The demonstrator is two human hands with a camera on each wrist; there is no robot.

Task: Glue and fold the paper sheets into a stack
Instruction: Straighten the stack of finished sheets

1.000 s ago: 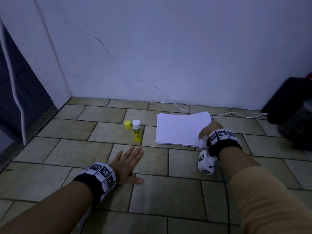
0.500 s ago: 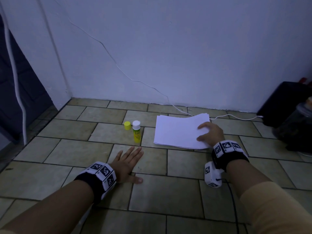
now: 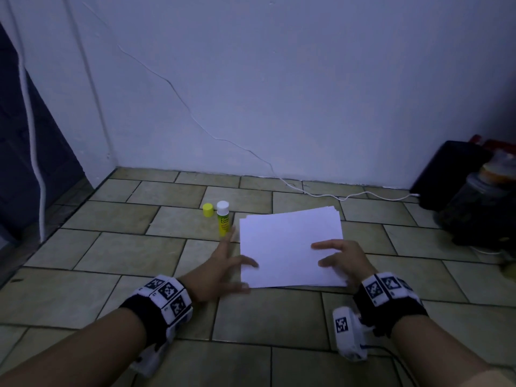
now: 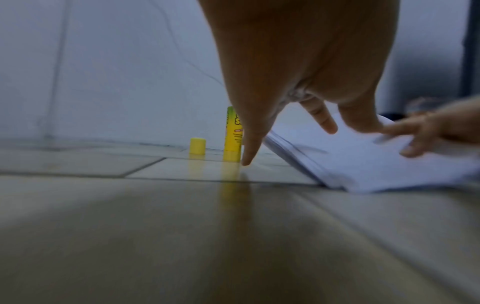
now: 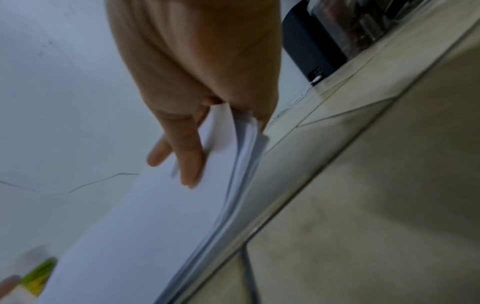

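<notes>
Our right hand [image 3: 344, 262] grips the near right edge of the paper stack [image 3: 287, 244], fingers on top and thumb under the sheets, in the lower middle of the head frame. Our left hand [image 3: 220, 270] lies spread, fingers apart, thumb on the stack's left edge. Just left stand the glue stick [image 3: 223, 218] and its yellow cap [image 3: 207, 210].

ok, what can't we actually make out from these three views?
- Sheet count in the paper stack: edges too blurred, all views.
- Glue stick label: partly behind the left hand, left wrist view.
- Right hand thumb position: blurred, right wrist view.
- Dark clutter at right: too dim, head view.
</notes>
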